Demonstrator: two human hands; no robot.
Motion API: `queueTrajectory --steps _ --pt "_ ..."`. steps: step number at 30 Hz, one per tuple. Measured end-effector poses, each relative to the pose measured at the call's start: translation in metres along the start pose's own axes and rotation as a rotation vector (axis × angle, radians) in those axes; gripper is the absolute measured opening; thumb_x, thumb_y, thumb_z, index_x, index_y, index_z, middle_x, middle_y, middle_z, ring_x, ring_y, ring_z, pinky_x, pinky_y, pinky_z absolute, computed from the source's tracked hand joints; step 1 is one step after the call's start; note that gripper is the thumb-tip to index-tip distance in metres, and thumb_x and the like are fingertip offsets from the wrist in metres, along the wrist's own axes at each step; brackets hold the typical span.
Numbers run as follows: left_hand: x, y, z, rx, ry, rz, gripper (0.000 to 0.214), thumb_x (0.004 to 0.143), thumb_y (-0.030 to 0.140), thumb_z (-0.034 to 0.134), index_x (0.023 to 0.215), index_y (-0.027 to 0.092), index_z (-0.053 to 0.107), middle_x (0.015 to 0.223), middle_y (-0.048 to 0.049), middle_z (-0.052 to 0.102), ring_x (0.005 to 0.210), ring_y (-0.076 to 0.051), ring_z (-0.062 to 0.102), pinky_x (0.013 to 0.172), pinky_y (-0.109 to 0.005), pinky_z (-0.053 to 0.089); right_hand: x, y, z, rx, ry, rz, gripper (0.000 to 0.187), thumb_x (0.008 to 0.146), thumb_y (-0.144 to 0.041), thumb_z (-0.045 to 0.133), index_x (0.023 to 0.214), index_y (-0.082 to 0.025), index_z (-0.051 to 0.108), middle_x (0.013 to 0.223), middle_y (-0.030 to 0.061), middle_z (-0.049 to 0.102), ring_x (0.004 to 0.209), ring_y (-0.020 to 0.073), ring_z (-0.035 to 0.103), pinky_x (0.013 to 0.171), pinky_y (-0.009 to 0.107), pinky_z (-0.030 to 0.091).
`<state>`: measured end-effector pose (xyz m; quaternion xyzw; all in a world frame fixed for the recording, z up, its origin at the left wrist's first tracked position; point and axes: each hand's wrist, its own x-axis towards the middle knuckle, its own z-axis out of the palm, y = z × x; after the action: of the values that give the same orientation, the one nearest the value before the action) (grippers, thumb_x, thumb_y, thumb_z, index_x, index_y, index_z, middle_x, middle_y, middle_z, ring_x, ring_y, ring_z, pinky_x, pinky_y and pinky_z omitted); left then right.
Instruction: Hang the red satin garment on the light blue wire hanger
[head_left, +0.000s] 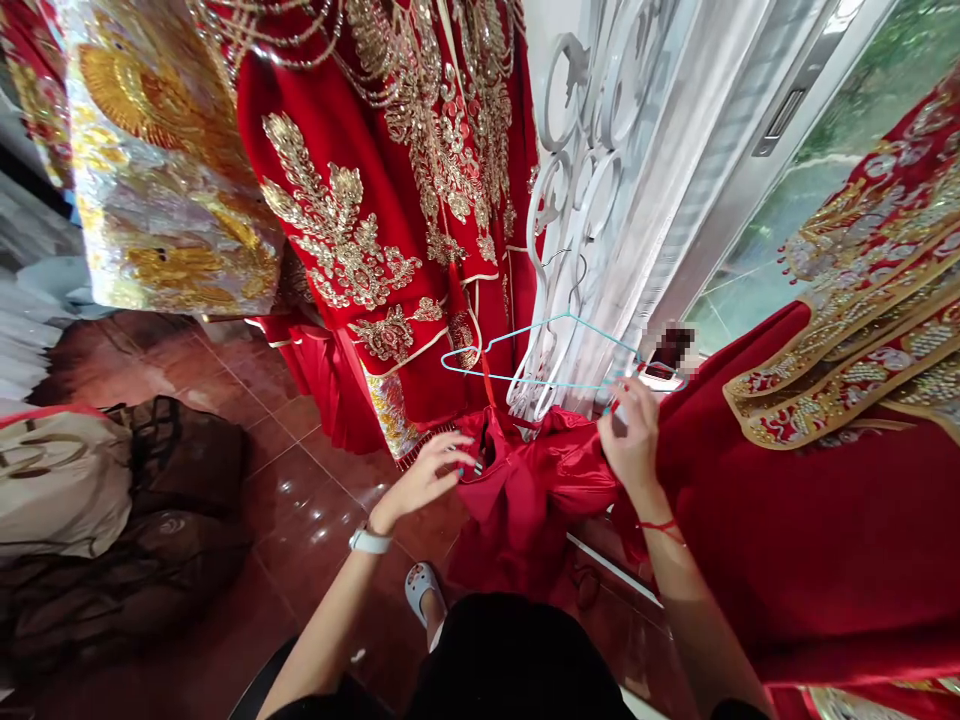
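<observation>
Gripping a bunched plain red satin garment (525, 490) at its upper right edge, the right hand (636, 440) was closed, fingers pinched on the cloth just below the thin light-blue wire hanger (540, 352). Left hand (426, 478) was half open, fingers spread and curled, fingertips touching the garment's left edge near a dark opening in the fabric. It was not clenched. The garment sat low in the middle, between both hands, draped toward the floor.

Around it, largest first: a red robe with gold and silver bead embroidery (390, 200) hung behind the garment, and a second red embroidered robe with scalloped gold borders (825, 440) filled the right side, just beside the right forearm. A gold-and-silver brocade garment (157, 170) hung upper left. Glossy reddish-brown floor tiles (300, 500) lay below. Dark sheer garment bags (172, 520) were piled at left, well apart from the hands. A white scrollwork metal rack (577, 150) stood behind the hanger, partly hidden by it. A white wristwatch (370, 541) was on the left wrist, a red string bracelet (660, 525) on the right. No readable writing.
</observation>
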<state>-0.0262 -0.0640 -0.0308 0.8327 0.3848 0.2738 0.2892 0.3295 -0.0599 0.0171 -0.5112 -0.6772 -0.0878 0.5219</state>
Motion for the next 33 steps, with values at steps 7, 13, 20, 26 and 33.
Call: queueTrajectory --steps 7,13,20,26,33 --pt "-0.012 0.016 -0.004 -0.140 -0.150 -0.084 0.009 0.081 0.024 0.055 0.076 0.019 0.060 0.099 -0.0087 0.067 0.107 -0.026 0.057 0.099 -0.040 0.044 -0.016 -0.040 0.065 0.101 -0.383 0.013 0.059 0.087 -0.020 0.047 0.146 -0.028 0.046 0.143 0.0099 0.052 0.144 0.0331 0.034 0.118 0.065 0.023" --pt "0.001 0.024 -0.021 -0.035 0.138 -0.107 0.009 0.075 0.018 0.056 0.083 0.019 0.053 0.095 -0.0050 0.056 0.092 -0.020 0.054 0.090 -0.035 0.046 -0.021 -0.038 0.076 0.126 -0.307 0.031 0.055 0.085 -0.016 0.047 0.137 -0.030 0.054 0.136 0.0091 0.052 0.137 0.0323 0.037 0.114 0.059 0.036" --pt "0.040 0.028 -0.015 -0.127 0.717 -0.197 0.019 0.081 0.029 0.061 0.083 0.022 0.043 0.090 -0.0012 0.049 0.075 -0.013 0.050 0.062 -0.022 0.043 -0.029 -0.046 0.078 0.157 -0.240 0.061 0.054 0.082 -0.012 0.046 0.131 -0.030 0.055 0.133 0.0094 0.052 0.135 0.0320 0.039 0.113 0.061 0.037" --pt "0.032 -0.003 -0.014 -0.243 0.577 -0.504 0.033 0.081 0.037 0.065 0.061 0.020 0.044 0.052 0.0051 0.046 0.047 -0.009 0.041 0.045 -0.019 0.031 -0.032 -0.048 0.077 0.142 -0.249 0.098 0.054 0.083 -0.012 0.042 0.133 -0.030 0.053 0.136 0.0099 0.050 0.140 0.0316 0.034 0.111 0.059 0.040" --pt "0.029 0.015 -0.015 -1.095 0.512 -0.699 0.015 0.090 0.022 0.061 0.089 0.016 0.074 0.098 -0.0093 0.075 0.073 -0.010 0.067 0.062 -0.017 0.055 -0.033 -0.048 0.075 0.172 -0.260 0.103 0.055 0.082 -0.013 0.043 0.134 -0.028 0.053 0.137 0.0111 0.050 0.142 0.0321 0.033 0.112 0.060 0.038"
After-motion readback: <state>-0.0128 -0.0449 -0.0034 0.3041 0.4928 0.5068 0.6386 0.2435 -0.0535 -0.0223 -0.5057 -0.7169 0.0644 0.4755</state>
